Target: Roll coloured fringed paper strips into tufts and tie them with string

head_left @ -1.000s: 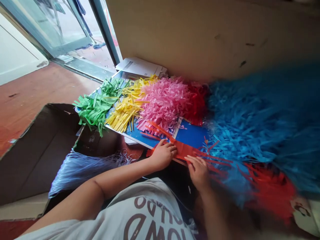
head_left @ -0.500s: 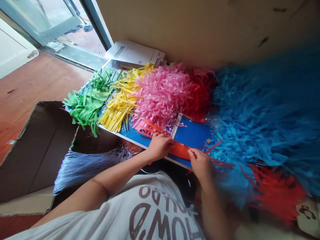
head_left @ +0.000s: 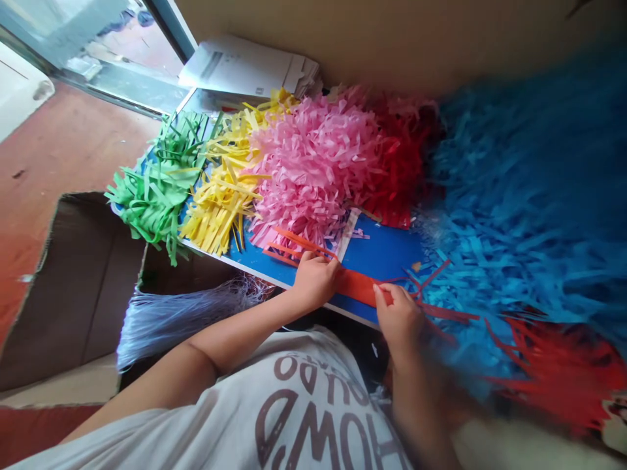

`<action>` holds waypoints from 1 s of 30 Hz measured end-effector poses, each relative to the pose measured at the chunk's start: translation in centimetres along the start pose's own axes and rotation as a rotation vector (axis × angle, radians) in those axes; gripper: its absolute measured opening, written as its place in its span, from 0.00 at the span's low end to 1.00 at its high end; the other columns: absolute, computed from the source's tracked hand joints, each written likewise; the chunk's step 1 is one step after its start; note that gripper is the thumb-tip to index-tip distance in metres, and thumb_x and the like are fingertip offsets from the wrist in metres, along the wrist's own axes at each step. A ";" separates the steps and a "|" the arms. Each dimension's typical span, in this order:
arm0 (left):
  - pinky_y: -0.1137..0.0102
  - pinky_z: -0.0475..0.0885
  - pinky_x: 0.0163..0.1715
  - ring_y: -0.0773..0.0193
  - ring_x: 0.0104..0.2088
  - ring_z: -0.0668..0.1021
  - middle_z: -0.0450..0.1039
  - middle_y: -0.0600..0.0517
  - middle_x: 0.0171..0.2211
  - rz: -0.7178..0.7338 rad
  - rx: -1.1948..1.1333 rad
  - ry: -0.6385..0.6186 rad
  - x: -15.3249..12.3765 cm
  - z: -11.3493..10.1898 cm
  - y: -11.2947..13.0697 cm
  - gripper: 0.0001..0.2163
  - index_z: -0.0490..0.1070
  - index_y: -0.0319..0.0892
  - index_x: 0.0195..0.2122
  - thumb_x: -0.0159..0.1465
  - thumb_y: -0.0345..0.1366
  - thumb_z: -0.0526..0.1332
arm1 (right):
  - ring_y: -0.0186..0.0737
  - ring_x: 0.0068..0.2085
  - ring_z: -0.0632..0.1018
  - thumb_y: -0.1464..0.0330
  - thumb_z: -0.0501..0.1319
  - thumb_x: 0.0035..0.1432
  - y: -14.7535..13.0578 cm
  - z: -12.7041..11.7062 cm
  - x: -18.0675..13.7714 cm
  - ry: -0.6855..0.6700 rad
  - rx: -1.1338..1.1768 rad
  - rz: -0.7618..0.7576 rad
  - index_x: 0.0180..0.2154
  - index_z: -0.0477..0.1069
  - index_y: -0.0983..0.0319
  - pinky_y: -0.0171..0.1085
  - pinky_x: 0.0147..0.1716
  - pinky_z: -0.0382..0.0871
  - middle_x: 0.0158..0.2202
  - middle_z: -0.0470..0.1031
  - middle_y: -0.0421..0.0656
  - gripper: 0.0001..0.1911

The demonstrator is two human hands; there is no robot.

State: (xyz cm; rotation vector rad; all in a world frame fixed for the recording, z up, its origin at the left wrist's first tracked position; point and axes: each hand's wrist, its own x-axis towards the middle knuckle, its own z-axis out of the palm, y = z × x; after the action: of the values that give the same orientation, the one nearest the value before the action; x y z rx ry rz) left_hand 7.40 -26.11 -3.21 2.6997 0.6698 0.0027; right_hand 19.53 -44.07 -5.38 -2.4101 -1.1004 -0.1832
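Between my two hands an orange fringed paper strip (head_left: 358, 287) is held over the front edge of the blue table (head_left: 382, 251). My left hand (head_left: 316, 279) is closed on its left end, where cut orange strands stick out past the fingers. On the right end my right hand (head_left: 398, 314) pinches it between thumb and fingers, and thin strands trail off to the right. Beyond my left hand lies a heap of pink fringed paper (head_left: 313, 163). Right of my right hand are blue fringe (head_left: 494, 261) and a bunch of red-orange fringe (head_left: 563, 372).
Yellow fringe (head_left: 220, 209) and green fringe (head_left: 157, 189) lie at the table's left, red fringe (head_left: 399, 163) behind. A stack of papers (head_left: 245, 65) rests by the wall. An open cardboard box (head_left: 73, 281) and whitish strands (head_left: 171, 320) are at lower left.
The view has shifted slightly, so the table heaps appear a little higher and larger. Both hands keep their hold on the orange strip, with the right hand slightly farther right.
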 end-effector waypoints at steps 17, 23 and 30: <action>0.59 0.59 0.42 0.55 0.40 0.76 0.78 0.45 0.36 0.006 0.049 0.050 -0.2 -0.5 0.3 0.11 0.74 0.42 0.40 0.69 0.41 0.56 | 0.41 0.30 0.74 0.54 0.59 0.64 0.5 -0.4 0.7 -0.123 -0.046 0.126 0.31 0.76 0.59 0.38 0.29 0.55 0.32 0.80 0.45 0.18; 0.60 0.60 0.47 0.56 0.46 0.73 0.76 0.47 0.44 0.639 0.066 -0.158 0.9 -1.5 -0.3 0.13 0.75 0.46 0.42 0.73 0.35 0.50 | 0.49 0.35 0.75 0.57 0.63 0.62 1.0 -3.5 0.5 0.146 -0.286 0.043 0.38 0.74 0.62 0.45 0.38 0.56 0.37 0.80 0.52 0.14; 0.48 0.53 0.61 0.54 0.42 0.74 0.76 0.45 0.41 0.688 0.190 -0.128 0.4 -2.5 0.3 0.11 0.77 0.41 0.40 0.66 0.36 0.55 | 0.39 0.40 0.76 0.71 0.58 0.64 0.0 -3.9 -0.3 -0.168 -0.062 -0.462 0.38 0.74 0.59 0.43 0.48 0.54 0.38 0.81 0.41 0.06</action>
State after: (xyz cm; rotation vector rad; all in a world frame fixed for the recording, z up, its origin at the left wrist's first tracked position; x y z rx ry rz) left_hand 7.66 -25.36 -0.73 2.9363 -0.3285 -0.0610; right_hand 19.66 -46.19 -2.04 -2.2166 -1.7435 -0.1687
